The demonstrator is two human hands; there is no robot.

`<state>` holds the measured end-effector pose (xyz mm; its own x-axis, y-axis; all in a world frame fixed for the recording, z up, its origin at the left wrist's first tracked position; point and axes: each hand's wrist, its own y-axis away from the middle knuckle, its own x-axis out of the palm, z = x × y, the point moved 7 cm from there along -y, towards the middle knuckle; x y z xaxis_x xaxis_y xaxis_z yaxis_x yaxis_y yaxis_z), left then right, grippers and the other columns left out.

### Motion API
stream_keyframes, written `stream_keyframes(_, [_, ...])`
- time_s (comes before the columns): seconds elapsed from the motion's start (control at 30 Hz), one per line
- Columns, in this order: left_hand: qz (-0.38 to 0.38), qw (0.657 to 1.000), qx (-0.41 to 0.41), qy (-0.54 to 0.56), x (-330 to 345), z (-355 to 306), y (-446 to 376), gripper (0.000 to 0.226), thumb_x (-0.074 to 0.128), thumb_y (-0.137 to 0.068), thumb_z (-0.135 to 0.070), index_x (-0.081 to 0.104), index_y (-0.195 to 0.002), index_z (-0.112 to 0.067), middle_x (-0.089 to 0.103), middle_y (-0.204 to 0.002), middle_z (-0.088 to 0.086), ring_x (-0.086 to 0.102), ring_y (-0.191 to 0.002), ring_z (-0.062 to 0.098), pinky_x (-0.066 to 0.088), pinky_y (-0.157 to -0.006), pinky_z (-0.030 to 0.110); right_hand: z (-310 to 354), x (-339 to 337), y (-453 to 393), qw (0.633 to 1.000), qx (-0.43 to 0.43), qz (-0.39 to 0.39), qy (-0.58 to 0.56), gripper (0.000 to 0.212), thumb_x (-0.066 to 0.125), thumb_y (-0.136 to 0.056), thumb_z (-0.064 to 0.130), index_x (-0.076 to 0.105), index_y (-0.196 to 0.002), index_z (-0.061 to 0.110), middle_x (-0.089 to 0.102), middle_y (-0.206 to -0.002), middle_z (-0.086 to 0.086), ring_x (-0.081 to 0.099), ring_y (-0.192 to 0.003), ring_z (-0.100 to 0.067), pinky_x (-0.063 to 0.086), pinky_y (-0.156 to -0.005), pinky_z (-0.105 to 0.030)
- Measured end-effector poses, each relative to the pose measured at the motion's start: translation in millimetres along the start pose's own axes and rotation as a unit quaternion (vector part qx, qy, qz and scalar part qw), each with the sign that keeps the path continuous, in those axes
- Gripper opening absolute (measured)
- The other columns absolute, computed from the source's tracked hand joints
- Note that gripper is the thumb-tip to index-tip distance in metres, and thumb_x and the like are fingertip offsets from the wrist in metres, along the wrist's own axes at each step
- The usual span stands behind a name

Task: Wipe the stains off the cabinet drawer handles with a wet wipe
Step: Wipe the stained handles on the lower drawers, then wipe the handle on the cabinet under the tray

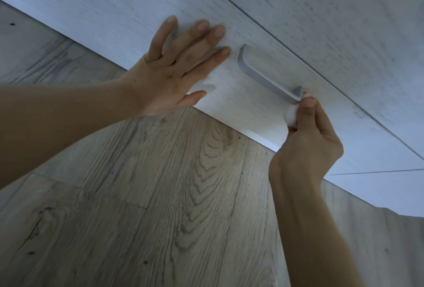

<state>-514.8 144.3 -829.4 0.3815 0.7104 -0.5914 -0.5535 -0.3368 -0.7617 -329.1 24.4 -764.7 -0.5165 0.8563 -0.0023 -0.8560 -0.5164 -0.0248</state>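
I see the right hand (307, 139) with fingers pinched shut on a balled wet wipe (291, 115), pressed at the right end of the grey drawer handle (266, 77). Left hand (174, 66) lies flat, fingers spread, holding nothing, bracing the bottom drawer front (241, 107). Risks: the wad is small, so it may slip out or skip the handle's underside; an easing brace lets the drawer slide.

A home interior is suggested by a white wood-grain cabinet drawer front (142, 18) set above wood-look plank flooring (160, 206).
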Motion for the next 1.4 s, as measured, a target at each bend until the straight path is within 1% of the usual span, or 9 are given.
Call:
stream_keyframes(0.1, [0.005,1.0,0.013,-0.007,-7.1,1.4,-1.1,0.074,0.043,-0.098,-0.047,0.01,-0.153,-0.01,0.009,-0.154,0.017,0.003,-0.145,0.03,0.004,-0.113,0.052,11.0,1.9,15.2,0.998,-0.044,0.022,0.024,0.009,0.066,-0.088,0.016,0.074,-0.091,0.017,0.072,-0.085,0.009,0.066,-0.088,-0.001,0.049,-0.082,-0.012])
stream_keyframes(0.3, [0.05,0.997,0.057,-0.03,-39.3,18.9,-9.0,0.068,0.043,-0.097,-0.043,0.019,-0.152,-0.011,0.019,-0.153,0.017,0.021,-0.141,0.032,0.014,-0.111,0.056,62.7,57.6,31.8,0.969,-0.169,0.144,0.106,0.004,0.07,-0.085,0.023,0.072,-0.087,0.022,0.069,-0.074,0.014,0.062,-0.072,0.005,0.047,-0.068,-0.009])
stream_keyframes(0.47, [0.148,0.98,0.129,-0.043,-79.8,41.1,-36.3,0.058,0.044,-0.095,-0.041,0.037,-0.141,-0.008,0.038,-0.148,0.017,0.037,-0.136,0.031,0.024,-0.111,0.055,92.6,112.8,44.1,0.838,-0.19,0.391,0.329,0.006,0.071,-0.082,0.026,0.072,-0.087,0.023,0.059,-0.065,0.014,0.052,-0.059,0.001,0.037,-0.057,-0.004])
stream_keyframes(0.6, [0.315,0.943,0.102,-0.037,-124.4,53.8,-55.9,0.059,0.028,-0.094,-0.046,0.052,-0.136,-0.013,0.048,-0.142,0.009,0.048,-0.129,0.025,0.032,-0.108,0.052,133.7,125.7,61.7,0.77,-0.161,0.472,0.398,0.006,0.072,-0.08,0.026,0.072,-0.084,0.021,0.056,-0.064,0.01,0.05,-0.057,-0.001,0.035,-0.052,-0.004])
stream_keyframes(0.67, [0.401,0.912,0.073,-0.036,-153.8,61.9,-70.5,0.062,0.022,-0.094,-0.049,0.049,-0.139,-0.016,0.044,-0.146,0.005,0.043,-0.133,0.02,0.026,-0.113,0.048,167.0,133.1,77.3,0.742,-0.151,0.498,0.422,0.009,0.07,-0.081,0.027,0.072,-0.088,0.021,0.058,-0.069,0.009,0.052,-0.06,-0.004,0.035,-0.052,-0.004])
stream_keyframes(0.77, [0.508,0.861,0.015,0.012,-197.0,82.5,-101.8,0.063,0.02,-0.1,-0.049,0.022,-0.151,-0.012,0.015,-0.159,0.007,0.012,-0.146,0.021,-0.009,-0.116,0.045,234.4,146.6,104.0,0.704,-0.148,0.542,0.434,0.009,0.067,-0.083,0.025,0.071,-0.09,0.02,0.057,-0.069,0.011,0.054,-0.062,-0.004,0.035,-0.046,-0.008])
stream_keyframes(0.97, [0.522,0.846,-0.089,0.06,-317.3,157.0,-232.6,0.061,0.023,-0.1,-0.045,0.017,-0.152,-0.013,0.005,-0.159,0.005,0.001,-0.146,0.02,-0.013,-0.115,0.041,418.8,173.5,130.2,0.693,-0.138,0.571,0.419,0.008,0.063,-0.08,0.017,0.07,-0.084,0.018,0.067,-0.078,0.0,0.063,-0.074,-0.017,0.052,-0.066,-0.029])
stream_keyframes(1.17, [0.509,0.847,-0.145,0.048,-436.9,248.1,-351.8,0.058,0.023,-0.102,-0.042,0.01,-0.152,-0.013,0.009,-0.159,0.004,0.007,-0.145,0.02,-0.007,-0.117,0.04,601.7,213.9,145.1,0.677,-0.199,0.557,0.438,0.01,0.058,-0.087,0.02,0.067,-0.09,0.016,0.065,-0.086,0.001,0.061,-0.079,-0.019,0.047,-0.068,-0.028])
stream_keyframes(1.4, [0.468,0.865,-0.18,-0.02,-539.5,386.6,-418.3,0.059,0.024,-0.103,-0.041,0.008,-0.152,-0.013,0.011,-0.159,0.007,0.012,-0.145,0.022,0.0,-0.118,0.041,770.1,286.7,150.2,0.713,-0.272,0.505,0.403,0.014,0.063,-0.088,0.021,0.068,-0.099,0.015,0.067,-0.097,-0.002,0.062,-0.09,-0.02,0.051,-0.082,-0.032])
